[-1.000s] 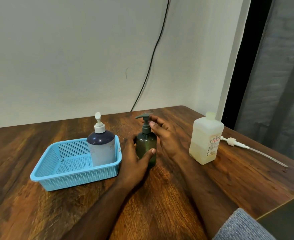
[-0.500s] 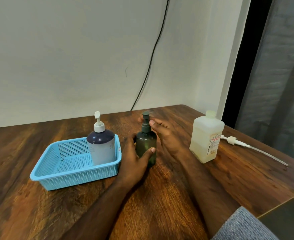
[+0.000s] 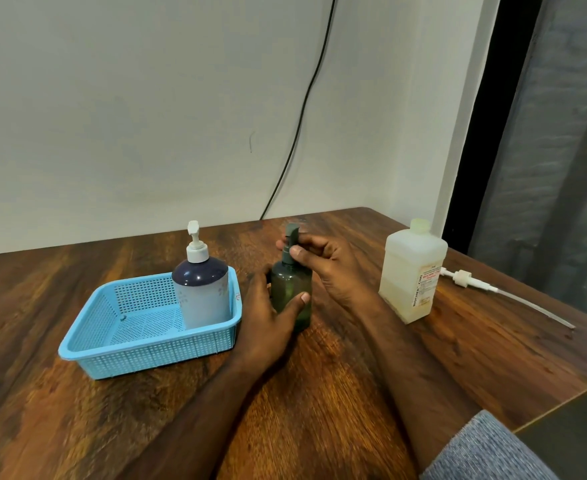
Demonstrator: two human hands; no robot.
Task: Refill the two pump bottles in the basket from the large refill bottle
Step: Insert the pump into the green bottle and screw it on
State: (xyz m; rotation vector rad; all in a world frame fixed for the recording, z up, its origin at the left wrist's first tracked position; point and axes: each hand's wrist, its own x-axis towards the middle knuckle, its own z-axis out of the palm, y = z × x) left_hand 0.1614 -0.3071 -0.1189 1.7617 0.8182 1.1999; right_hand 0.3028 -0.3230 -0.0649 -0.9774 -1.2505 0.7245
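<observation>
Hands share the small dark green plastic pump bottle (image 3: 291, 296) standing on the brown wooden counter (image 3: 354, 393), just right of the light blue perforated plastic basket (image 3: 146, 348). Left hand (image 3: 268, 327) grips its body to steady it; right hand (image 3: 323, 268) pinches the pump collar, likely to unscrew it. The square translucent refill bottle (image 3: 411, 271) waits at the right, and the white-and-navy pump bottle (image 3: 202, 289) stands in the basket.
</observation>
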